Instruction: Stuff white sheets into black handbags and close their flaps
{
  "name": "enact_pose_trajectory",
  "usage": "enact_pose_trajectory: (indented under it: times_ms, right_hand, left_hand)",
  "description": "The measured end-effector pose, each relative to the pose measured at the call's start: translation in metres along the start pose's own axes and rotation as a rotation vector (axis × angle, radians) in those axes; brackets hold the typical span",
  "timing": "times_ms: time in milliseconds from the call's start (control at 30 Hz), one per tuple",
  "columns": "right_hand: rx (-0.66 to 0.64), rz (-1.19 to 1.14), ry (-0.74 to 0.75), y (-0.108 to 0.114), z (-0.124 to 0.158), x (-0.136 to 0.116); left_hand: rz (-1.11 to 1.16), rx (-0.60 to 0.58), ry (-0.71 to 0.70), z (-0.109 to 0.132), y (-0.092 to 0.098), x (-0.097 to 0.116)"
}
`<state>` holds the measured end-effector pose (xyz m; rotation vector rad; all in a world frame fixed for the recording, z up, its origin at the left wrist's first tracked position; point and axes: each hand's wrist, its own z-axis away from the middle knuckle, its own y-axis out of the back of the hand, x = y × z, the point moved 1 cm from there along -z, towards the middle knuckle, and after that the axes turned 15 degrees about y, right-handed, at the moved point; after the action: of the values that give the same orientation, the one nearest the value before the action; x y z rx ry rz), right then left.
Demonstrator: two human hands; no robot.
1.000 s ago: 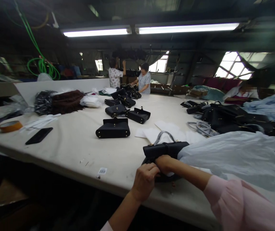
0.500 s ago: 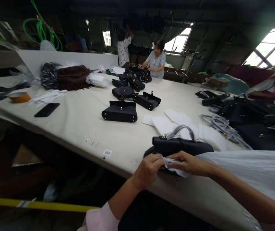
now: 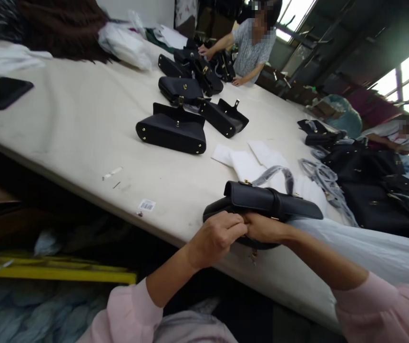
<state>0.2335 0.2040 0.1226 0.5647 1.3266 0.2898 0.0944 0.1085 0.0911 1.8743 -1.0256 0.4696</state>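
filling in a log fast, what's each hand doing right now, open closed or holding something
Left hand: closed, fingers curled at the edge of the black handbag, apparently gripping it.
Right hand: at the bag's opening, fingers hidden; cannot tell.

A white barcode label lies near the front edge of a pale worktable, its dark bars visible but any print too small to read.

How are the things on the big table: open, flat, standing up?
Front black handbag: open, right hand partly inside
Its handle: upright, wrapped in clear plastic
Black handbag nearest the phone: base facing us, flap raised
White sheets: flat, overlapping
Barcode label: flat, barcode up
Phone: flat, no lit screen
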Motion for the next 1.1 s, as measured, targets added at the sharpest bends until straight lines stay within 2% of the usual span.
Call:
enact_pose_trajectory:
  times_ms: [100, 200, 300, 500, 667, 800, 933, 1100]
  right_hand:
    - [-0.144, 0.147, -0.047, 0.014, 0.01, -0.034]
    - [-0.095, 0.397, -0.17, 0.02, 0.018, -0.052]
    - [-0.074, 0.559, -0.254, 0.016, 0.018, -0.048]
    - [-0.057, 0.453, -0.126, 0.003, 0.012, -0.019]
    - [-0.023, 0.312, -0.087, -0.005, 0.023, -0.004]
    - [0.018, 0.208, -0.112, -0.016, 0.035, -0.004]
    - [-0.007, 0.279, -0.129, -0.023, 0.041, -0.013]
    - [-0.136, 0.339, -0.063, -0.007, 0.032, -0.019]
  left_hand:
    - [-0.016, -0.01, -0.002, 0.001, 0.003, -0.001]
    - [-0.056, 0.016, 0.011, 0.002, 0.004, 0.001]
    - [-0.083, 0.066, 0.01, 0.002, 0.002, 0.004]
    - [-0.094, 0.128, -0.028, 0.001, -0.006, 0.008]
    - [-0.078, 0.118, -0.052, -0.002, -0.009, 0.009]
    - [-0.054, 0.082, -0.064, 0.001, -0.004, 0.006]
    - [-0.031, 0.058, -0.053, 0.005, 0.003, 0.001]
    - [0.041, 0.022, -0.021, -0.001, 0.0, -0.007]
